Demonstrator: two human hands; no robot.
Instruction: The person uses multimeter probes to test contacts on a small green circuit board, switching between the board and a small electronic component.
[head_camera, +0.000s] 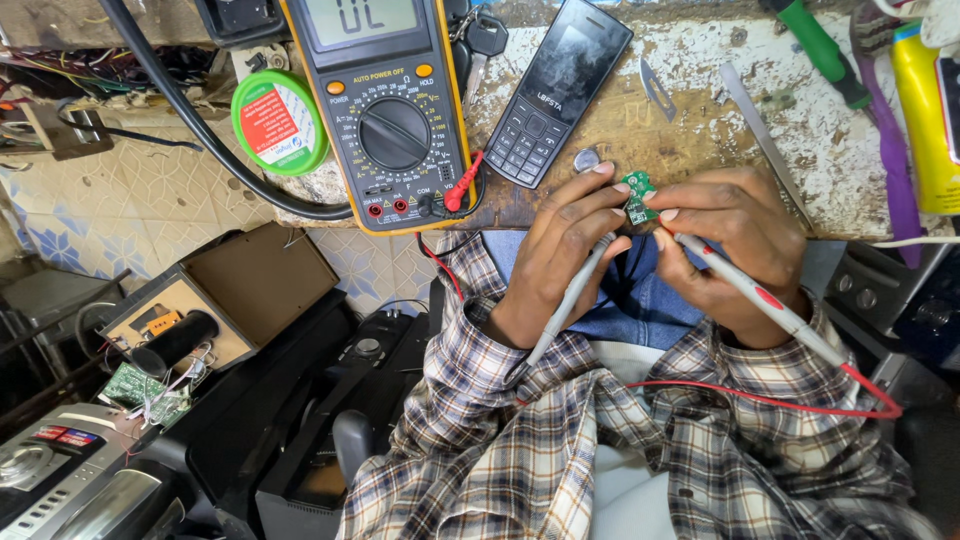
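My left hand (560, 250) and my right hand (735, 240) meet at the front edge of a worn wooden bench (700, 120). Between their fingertips sits a small green circuit board (638, 197). A grey probe (570, 300) runs through my left hand, its tip up near the board. In my right hand lies a white and red probe (755, 295) with a red lead (780, 402) trailing over my plaid sleeve. A yellow multimeter (390, 110) lies on the bench to the left, leads plugged in.
A black keypad phone (555, 90), a coin cell (586, 159), a scalpel blade (656, 88), a metal strip (762, 135), a green-handled screwdriver (822, 50), keys (482, 45) and a green tin (280, 122) lie on the bench. Opened speakers and audio gear (180, 330) crowd the floor at left.
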